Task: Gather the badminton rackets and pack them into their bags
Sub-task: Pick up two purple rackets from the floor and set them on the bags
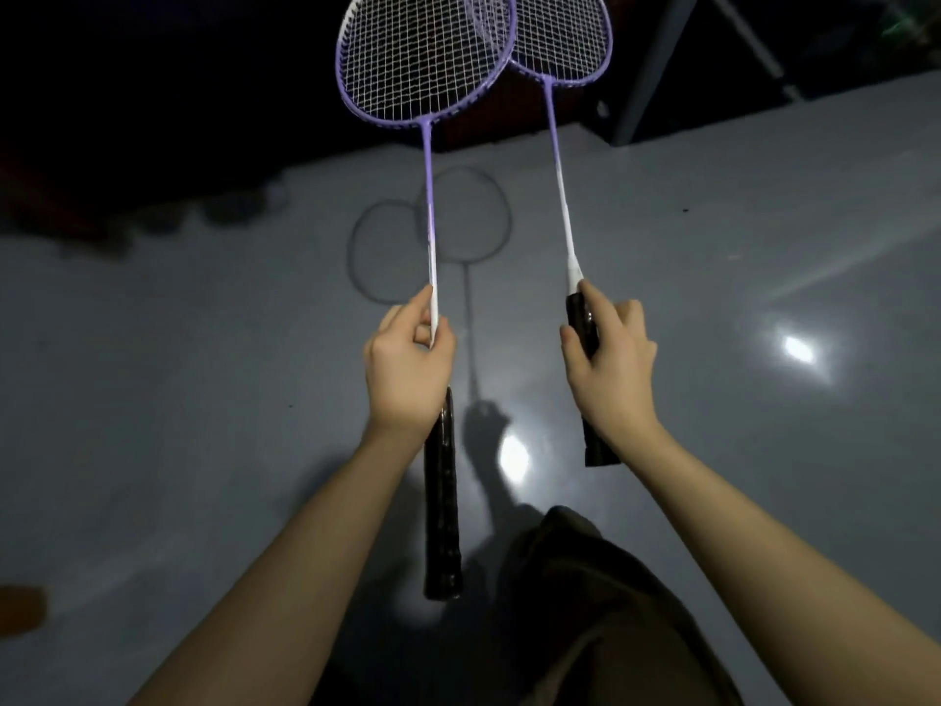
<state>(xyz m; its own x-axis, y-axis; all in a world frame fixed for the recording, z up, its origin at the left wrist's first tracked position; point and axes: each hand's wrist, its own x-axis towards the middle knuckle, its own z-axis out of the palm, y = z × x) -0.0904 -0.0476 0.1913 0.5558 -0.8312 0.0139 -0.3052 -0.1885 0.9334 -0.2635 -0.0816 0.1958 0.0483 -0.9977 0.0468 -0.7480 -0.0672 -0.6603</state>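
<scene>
I hold two purple badminton rackets with white strings up in front of me, heads pointing away and overlapping at the top. My left hand (410, 366) pinches the left racket (427, 206) at the white lower end of its shaft, and its black grip hangs below my wrist. My right hand (608, 359) is wrapped around the black grip of the right racket (560, 186). No racket bag is in view.
Below lies a glossy grey floor (713, 298) with bright light reflections and the rackets' shadows. A dark area lies beyond the floor's far edge, with a metal frame (657, 68) at the top right. An orange object (20, 606) sits at the left edge. My leg in dark trousers (585, 603) is at the bottom.
</scene>
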